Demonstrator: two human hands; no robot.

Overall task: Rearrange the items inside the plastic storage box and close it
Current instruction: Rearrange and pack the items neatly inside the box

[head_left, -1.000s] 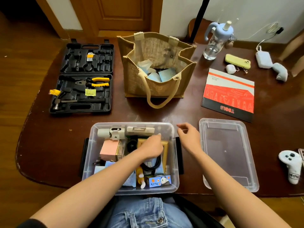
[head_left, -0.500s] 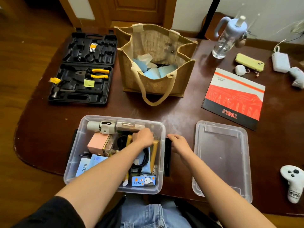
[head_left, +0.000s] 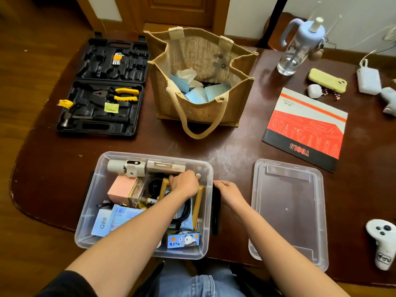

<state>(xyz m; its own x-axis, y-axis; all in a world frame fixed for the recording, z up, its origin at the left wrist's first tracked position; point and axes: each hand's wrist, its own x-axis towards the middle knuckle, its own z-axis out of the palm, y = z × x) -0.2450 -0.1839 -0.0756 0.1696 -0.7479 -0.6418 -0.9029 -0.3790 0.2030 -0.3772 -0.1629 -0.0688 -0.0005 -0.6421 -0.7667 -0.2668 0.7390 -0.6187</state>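
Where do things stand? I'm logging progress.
Left hand inside storage box, gripping contents. Right hand on box's right latch. Lid off, beside box. Nothing blocking.

You have one clear storage box, one lid, one jute bag and one open tool case on the desk. You also have one bottle, one booklet, one yellow phone and two white controllers.

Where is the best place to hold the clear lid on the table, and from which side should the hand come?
Grip the clear lid by its long left edge, nearest the right hand: it lies flat, so fingers likely hook its raised rim.
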